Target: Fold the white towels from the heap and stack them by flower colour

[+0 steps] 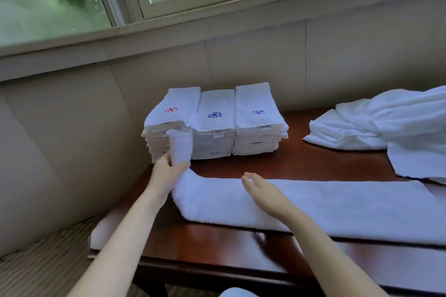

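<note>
A long white towel (325, 207), folded into a strip, lies across the dark wooden table (277, 164). My left hand (169, 171) grips its left end and lifts it upright in front of the stacks. My right hand (263, 190) hovers flat over the strip with straight fingers. Against the wall stand three stacks of folded towels: one with a red flower (171, 110), one with a blue flower (214, 115), one with a purple flower (258, 112). The heap of unfolded towels (386, 125) lies at the right.
A beige wall and a window sill rise behind the table. The table's front edge runs near my forearms, and a striped floor covering (48, 260) lies at the lower left. Some white cloth hangs at the table's near left corner (101, 234).
</note>
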Tool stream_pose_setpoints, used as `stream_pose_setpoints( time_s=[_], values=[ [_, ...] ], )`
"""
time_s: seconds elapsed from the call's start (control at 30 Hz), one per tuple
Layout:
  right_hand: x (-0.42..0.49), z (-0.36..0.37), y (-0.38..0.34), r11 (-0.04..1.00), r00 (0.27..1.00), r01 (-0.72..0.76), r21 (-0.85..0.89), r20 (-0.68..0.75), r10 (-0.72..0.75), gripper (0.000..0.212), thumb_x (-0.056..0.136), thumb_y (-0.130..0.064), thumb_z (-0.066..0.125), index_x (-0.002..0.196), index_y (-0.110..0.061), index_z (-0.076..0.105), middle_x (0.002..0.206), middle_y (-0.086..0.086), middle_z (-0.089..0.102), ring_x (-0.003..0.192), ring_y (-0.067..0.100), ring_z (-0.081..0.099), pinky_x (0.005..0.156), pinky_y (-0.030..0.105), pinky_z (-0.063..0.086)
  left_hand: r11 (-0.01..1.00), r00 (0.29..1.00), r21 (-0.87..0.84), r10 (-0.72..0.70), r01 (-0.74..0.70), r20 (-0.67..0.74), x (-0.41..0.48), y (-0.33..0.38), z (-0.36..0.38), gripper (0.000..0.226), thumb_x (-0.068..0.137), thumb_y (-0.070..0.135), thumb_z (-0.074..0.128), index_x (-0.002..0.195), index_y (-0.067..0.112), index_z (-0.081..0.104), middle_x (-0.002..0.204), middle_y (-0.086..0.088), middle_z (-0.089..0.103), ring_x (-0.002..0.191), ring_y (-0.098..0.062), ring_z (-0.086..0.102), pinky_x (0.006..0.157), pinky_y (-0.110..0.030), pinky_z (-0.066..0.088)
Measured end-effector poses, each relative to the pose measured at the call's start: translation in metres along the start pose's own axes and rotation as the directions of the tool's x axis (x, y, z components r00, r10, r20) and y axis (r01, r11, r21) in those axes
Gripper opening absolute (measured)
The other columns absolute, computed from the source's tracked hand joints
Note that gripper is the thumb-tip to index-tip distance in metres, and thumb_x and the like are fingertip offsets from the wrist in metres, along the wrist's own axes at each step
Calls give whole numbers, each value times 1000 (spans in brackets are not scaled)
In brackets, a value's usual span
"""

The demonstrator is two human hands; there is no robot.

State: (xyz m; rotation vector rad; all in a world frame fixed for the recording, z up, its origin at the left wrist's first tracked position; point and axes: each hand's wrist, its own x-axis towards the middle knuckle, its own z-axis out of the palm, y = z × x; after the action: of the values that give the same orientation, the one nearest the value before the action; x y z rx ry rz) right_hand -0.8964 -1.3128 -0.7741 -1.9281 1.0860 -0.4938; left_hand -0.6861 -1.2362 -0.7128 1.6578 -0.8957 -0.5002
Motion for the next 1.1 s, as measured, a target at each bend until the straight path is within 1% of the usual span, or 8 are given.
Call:
stream_pose_setpoints(
  time_s=[0.07,0.17,0.3,0.43,0.53,0.7,0.9,1.1],
  values=[
    [-3,-24,-9,757,992,-126,641,105,76,61,92,-67,31,131,-26,52,127,1,61,116,19,56,95,34,38,966,892,170,104,-196,440,-25,18,22,29,83,31,68,106,47,63,93,15,65,83,4,60,75,-12,48],
    [-12,-48,5,605,980,-197,771,140,141,49,88,-57,53,117,-18,62,115,4,67,101,23,66,78,35,52,858,637,295,48,-421,769,-51,27,52,25,81,46,62,104,56,63,98,30,64,94,15,56,79,3,36],
    [-28,-52,26,858,956,-152,490,-148,254,7,83,-4,52,87,-9,54,85,8,50,76,19,47,67,30,36,899,766,256,122,-354,631,-53,26,74,21,92,25,58,102,41,67,105,19,67,103,6,58,85,-9,40],
    [-58,-106,29,894,811,88,439,-552,192,7,75,-11,50,70,-7,49,65,0,47,62,16,42,58,28,32,895,905,325,166,-305,391,-49,21,97,21,93,19,54,109,30,63,113,7,61,105,-8,55,75,-13,39],
    [-86,-163,63,963,634,-87,255,-732,251,21,65,-26,43,72,-8,52,65,2,52,64,22,50,52,29,32,849,933,475,54,-230,355,-48,17,128,35,92,24,52,127,24,54,131,-7,49,116,-21,49,92,-29,40],
    [-113,-199,142,820,613,-568,69,-630,477,15,88,-19,47,81,-10,56,92,19,59,100,37,57,75,33,39,815,904,577,-212,-46,372,-57,11,186,68,89,37,56,148,20,25,146,-13,26,129,-35,39,105,-34,33],
    [-125,-221,159,801,628,-415,432,-501,595,12,80,0,50,72,-9,51,72,11,44,63,21,42,59,28,28,912,893,370,-307,178,329,-46,-3,190,97,83,40,69,152,11,9,154,-14,27,136,-34,36,109,-39,31],
    [-128,-226,153,808,677,-467,360,-443,588,10,76,0,53,74,-9,51,76,11,44,66,21,40,56,28,28,843,842,527,-359,108,402,-42,-4,179,62,80,34,73,127,0,50,115,-14,63,98,-29,62,84,-34,49]
  ],
)
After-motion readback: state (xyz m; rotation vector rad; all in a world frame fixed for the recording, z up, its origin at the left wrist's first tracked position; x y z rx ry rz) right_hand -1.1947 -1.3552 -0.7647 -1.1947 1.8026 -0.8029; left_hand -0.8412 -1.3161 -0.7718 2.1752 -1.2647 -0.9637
